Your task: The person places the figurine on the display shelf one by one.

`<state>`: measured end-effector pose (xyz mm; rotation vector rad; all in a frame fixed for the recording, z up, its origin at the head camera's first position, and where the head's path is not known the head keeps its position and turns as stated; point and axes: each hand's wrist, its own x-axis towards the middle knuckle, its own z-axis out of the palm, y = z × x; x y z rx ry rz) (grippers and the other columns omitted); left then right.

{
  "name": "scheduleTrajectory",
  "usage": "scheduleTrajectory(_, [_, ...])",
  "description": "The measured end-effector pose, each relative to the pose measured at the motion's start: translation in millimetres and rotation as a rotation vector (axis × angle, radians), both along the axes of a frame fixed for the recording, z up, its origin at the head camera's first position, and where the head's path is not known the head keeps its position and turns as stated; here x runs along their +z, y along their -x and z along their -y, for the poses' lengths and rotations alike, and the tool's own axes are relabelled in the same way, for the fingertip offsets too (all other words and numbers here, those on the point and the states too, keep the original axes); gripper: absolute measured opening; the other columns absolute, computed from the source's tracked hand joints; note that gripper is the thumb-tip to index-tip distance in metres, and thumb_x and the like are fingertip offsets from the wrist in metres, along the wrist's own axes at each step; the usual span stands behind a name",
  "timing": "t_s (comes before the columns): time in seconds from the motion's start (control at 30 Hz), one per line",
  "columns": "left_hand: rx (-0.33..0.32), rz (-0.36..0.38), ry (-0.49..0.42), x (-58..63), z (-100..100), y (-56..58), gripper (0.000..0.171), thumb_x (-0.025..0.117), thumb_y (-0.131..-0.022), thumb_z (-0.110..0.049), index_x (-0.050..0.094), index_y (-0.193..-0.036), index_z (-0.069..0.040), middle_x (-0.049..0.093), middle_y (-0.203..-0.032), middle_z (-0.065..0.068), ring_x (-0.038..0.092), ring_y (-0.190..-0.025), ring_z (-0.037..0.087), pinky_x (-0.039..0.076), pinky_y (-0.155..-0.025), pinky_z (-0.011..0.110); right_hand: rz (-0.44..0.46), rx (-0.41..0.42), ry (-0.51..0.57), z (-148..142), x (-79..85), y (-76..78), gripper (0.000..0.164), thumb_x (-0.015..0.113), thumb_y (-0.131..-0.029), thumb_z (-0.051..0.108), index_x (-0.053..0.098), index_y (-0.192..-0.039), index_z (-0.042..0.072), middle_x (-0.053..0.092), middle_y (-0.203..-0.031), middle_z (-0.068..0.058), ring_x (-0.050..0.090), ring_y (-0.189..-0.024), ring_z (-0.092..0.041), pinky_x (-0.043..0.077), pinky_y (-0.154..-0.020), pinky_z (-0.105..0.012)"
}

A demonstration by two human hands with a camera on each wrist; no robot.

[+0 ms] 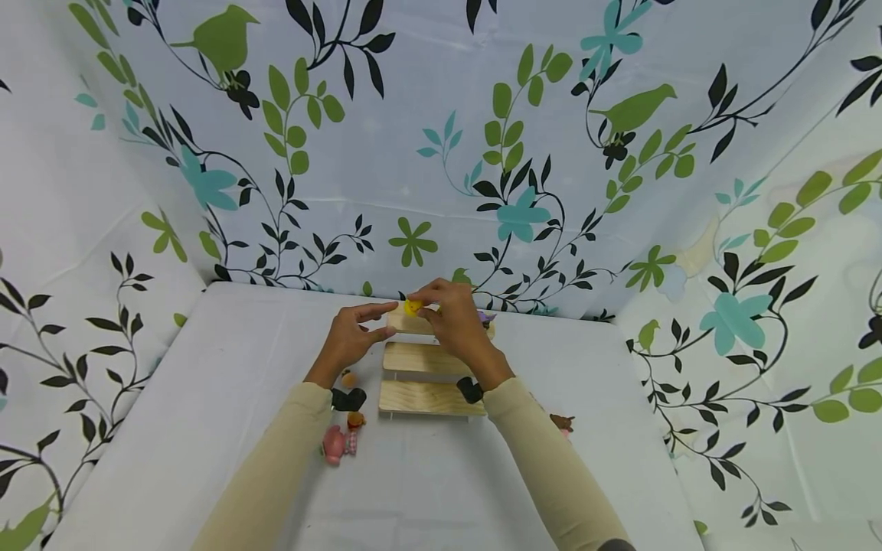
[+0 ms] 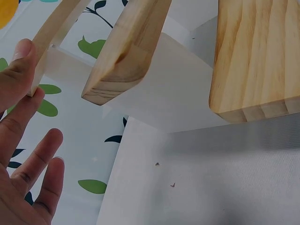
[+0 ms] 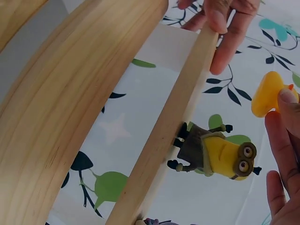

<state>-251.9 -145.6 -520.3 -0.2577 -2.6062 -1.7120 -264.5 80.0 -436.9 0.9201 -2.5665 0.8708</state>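
Observation:
A three-tier wooden display stand [image 1: 430, 398] stands toward the back of the table. My left hand [image 1: 349, 340] grips the left end of its top board [image 3: 173, 112], the thumb on one face and a finger on the other. Above that board, my right hand [image 1: 456, 321] pinches a yellow rubber duck [image 3: 267, 94] between thumb and fingers; the duck [image 1: 413, 307] is apart from the wood. A minion figure [image 3: 220, 154] stands on the top board, mostly hidden by my right hand in the head view. Farther right along this board is a purple toy [image 1: 486, 316], partly covered.
Left of the stand lie a pink toy [image 1: 334, 445], a small toy with an orange head [image 1: 355, 420] and another orange-brown toy [image 1: 349, 379]. Beside my right forearm is a brown toy [image 1: 561, 422], partly hidden. A patterned curtain [image 1: 413, 153] hangs behind the white table [image 1: 262, 329].

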Motion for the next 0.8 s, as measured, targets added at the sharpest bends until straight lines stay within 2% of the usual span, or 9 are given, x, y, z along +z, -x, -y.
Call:
scheduleTrajectory(0.1, [0.000,-0.001,0.000,0.2,-0.3,0.1,0.047,0.081,-0.096,-0.030,0.071,-0.142,-0.026,0.066,-0.149,0.005,0.060,-0.139,0.035,0.050,-0.108,0.059,-0.004,-0.019,-0.068,3.1,-0.9,0.4,0.030,0.083,-0.090,0.006,0.083,-0.119,0.014,0.079,-0.113,0.000,0.074,-0.106,-0.018,0.045,-0.107,-0.047])
scheduleTrajectory(0.57, [0.013,0.015,-0.008,1.0,-0.8,-0.5,0.047,0.082,-0.095,-0.028,0.071,-0.141,-0.026,0.068,-0.147,0.004,0.060,-0.139,0.034,0.050,-0.108,0.059,-0.080,-0.028,-0.337,12.1,-5.0,0.8,0.030,0.084,-0.092,0.010,0.083,-0.120,0.020,0.080,-0.118,0.003,0.074,-0.112,-0.016,0.046,-0.109,-0.046])
scheduleTrajectory(0.8, [0.012,0.012,-0.002,2.0,-0.8,-1.1,0.048,0.082,-0.095,-0.029,0.071,-0.142,-0.024,0.068,-0.147,0.005,0.061,-0.139,0.034,0.050,-0.108,0.059,-0.069,-0.024,-0.394,14.3,-6.6,-1.2,0.032,0.081,-0.094,0.007,0.082,-0.123,0.019,0.080,-0.118,0.001,0.074,-0.112,-0.017,0.043,-0.114,-0.047])
